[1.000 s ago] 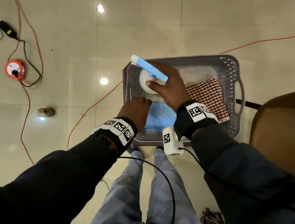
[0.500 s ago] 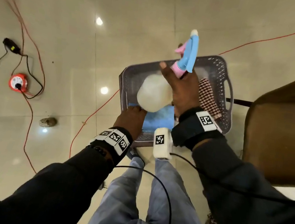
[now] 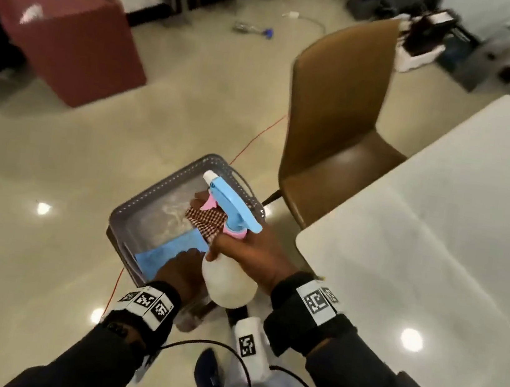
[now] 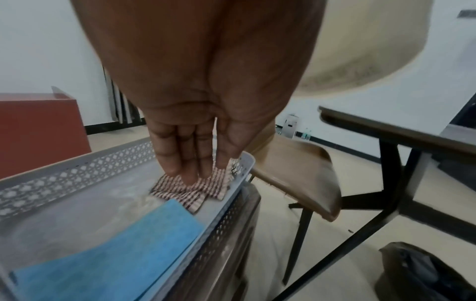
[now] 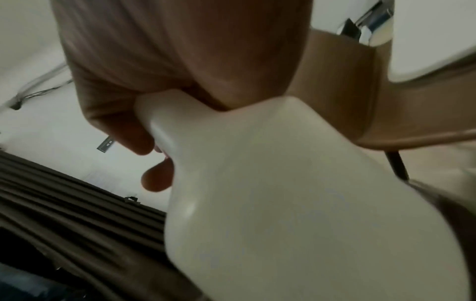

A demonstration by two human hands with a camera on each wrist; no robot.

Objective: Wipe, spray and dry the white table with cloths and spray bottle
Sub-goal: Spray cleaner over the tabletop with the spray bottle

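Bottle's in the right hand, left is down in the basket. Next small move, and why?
Probably close the left hand on the checked cloth and lift it out. Its fingertips already rest on that cloth in the grey basket, the right hand grips the spray bottle, and the white table is untouched.
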